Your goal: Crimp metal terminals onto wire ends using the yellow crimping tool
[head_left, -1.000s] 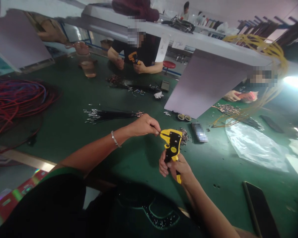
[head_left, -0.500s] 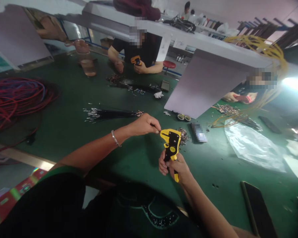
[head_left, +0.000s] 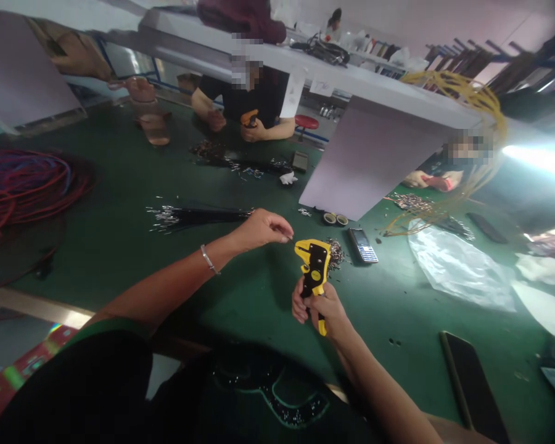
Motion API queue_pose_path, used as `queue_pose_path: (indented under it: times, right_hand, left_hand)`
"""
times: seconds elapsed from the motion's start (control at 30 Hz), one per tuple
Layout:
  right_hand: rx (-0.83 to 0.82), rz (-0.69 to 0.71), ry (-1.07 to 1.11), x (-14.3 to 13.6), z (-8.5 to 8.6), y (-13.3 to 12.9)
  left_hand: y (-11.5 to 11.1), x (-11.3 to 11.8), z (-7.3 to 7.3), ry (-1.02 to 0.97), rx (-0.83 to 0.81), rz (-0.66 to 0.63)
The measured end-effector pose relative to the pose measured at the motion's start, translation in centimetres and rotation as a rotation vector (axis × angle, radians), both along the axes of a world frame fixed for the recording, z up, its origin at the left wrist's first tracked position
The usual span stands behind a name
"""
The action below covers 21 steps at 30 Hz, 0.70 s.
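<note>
My left hand (head_left: 264, 229) is closed in a pinch, with a short dark wire end (head_left: 291, 238) sticking out from the fingertips. The wire's tip points at the jaws of a yellow and black wire stripper (head_left: 316, 259), just left of them with a small gap. My right hand (head_left: 322, 306) wraps round the stripper's handles and holds it upright above the table. Behind my left hand lies a bundle of thin black wires (head_left: 198, 215) with bright ends. A pile of small wire bits (head_left: 336, 254) lies behind the stripper, partly hidden by it.
On the green table (head_left: 115, 246) lie red and blue cable coils (head_left: 28, 185), tape rolls (head_left: 335, 219), a keypad phone (head_left: 363, 245), a clear plastic bag (head_left: 457, 265) and a smartphone (head_left: 474, 385). Two people work opposite, one holding an orange tool (head_left: 249, 118). A divider panel (head_left: 342, 151) stands between.
My left fingertips have drawn back slightly leftward from the stripper's jaws, so a gap now shows with the wire end in it. The whole view has shifted a little.
</note>
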State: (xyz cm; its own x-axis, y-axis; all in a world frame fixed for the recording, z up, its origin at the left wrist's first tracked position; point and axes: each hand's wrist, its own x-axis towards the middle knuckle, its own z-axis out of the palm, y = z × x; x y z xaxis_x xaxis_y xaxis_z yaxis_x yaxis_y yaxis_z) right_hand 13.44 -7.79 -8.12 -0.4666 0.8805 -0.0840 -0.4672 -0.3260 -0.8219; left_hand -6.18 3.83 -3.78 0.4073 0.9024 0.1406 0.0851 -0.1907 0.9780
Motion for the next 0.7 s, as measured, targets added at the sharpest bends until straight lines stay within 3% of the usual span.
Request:
queue_pose_path:
  times: [0.13, 0.27, 0.37, 0.7]
  right_hand:
    - [0.000, -0.031, -0.017, 0.1, 0.1, 0.1]
    - [0.027, -0.064, -0.010, 0.2, -0.1, 0.4]
    - [0.026, -0.086, -0.027, 0.2, -0.4, 0.4]
    - [0.040, -0.168, -0.117, -0.7, -1.9, 0.2]
  left_hand:
    - [0.2, 0.2, -0.6, -0.115, -0.313, 0.039]
    - [-0.3, 0.2, -0.3, -0.134, -0.531, -0.124]
    - [-0.9, 0.5, 0.0, -0.248, -0.598, -0.185]
    - [-1.9, 2.3, -0.4, -0.457, -0.755, 0.071]
